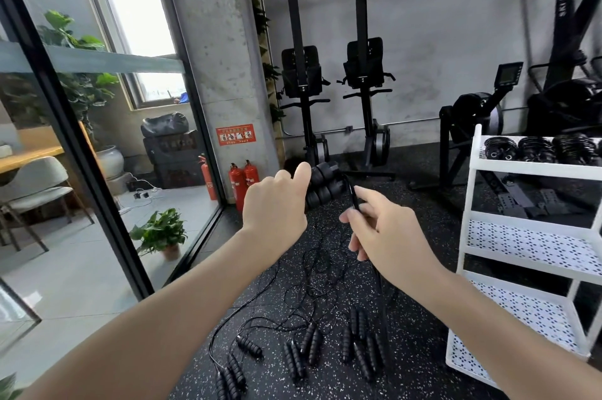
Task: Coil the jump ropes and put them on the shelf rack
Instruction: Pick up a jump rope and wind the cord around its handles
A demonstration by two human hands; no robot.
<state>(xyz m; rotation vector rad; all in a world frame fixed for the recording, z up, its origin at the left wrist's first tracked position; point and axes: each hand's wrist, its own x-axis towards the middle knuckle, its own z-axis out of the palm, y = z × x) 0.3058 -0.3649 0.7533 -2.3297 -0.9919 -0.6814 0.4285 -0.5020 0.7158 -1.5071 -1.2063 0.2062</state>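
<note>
My left hand [275,201] grips the two black ribbed handles [324,184] of one jump rope, held side by side at chest height. My right hand [387,230] pinches that rope's thin black cord [353,197] just right of the handles; the cord hangs down from my fingers to the floor. Several more jump ropes [312,341] lie tangled on the speckled black floor below my hands, handles toward me. The white shelf rack [521,168] stands at the right, and its top tier holds coiled ropes [537,148].
A glass partition with a black frame [81,152] runs along the left. Two red fire extinguishers [242,178] stand by the concrete pillar. Rowing machines [374,126] line the back wall. A potted plant [163,233] sits behind the glass.
</note>
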